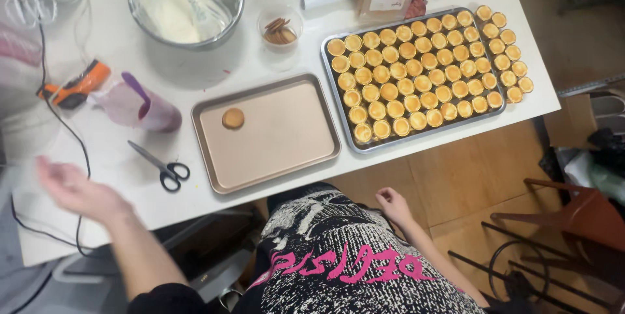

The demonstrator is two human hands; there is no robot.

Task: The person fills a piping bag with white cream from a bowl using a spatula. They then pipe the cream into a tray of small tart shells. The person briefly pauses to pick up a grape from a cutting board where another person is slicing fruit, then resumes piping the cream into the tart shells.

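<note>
My left hand point(75, 187) hovers blurred over the left part of the white table point(124, 184), fingers apart, holding nothing, left of the black-handled scissors point(163, 166). My right hand point(392, 203) hangs below the table's front edge, loosely curled and empty. A tan baking tray point(286, 151) in front of me holds one small round pastry point(233, 118). To its right a silver tray point(330, 86) is packed with several rows of golden tart shells point(416, 73), and more shells sit beside it at the table's right end.
A metal bowl of white cream point(185, 1) stands at the back. Nearby are a small glass cup of biscuits point(280, 27), a piping bag with purple scraper point(140, 102), an orange-handled tool point(75, 86), a black cable point(78, 158) and a red chair point(579, 216).
</note>
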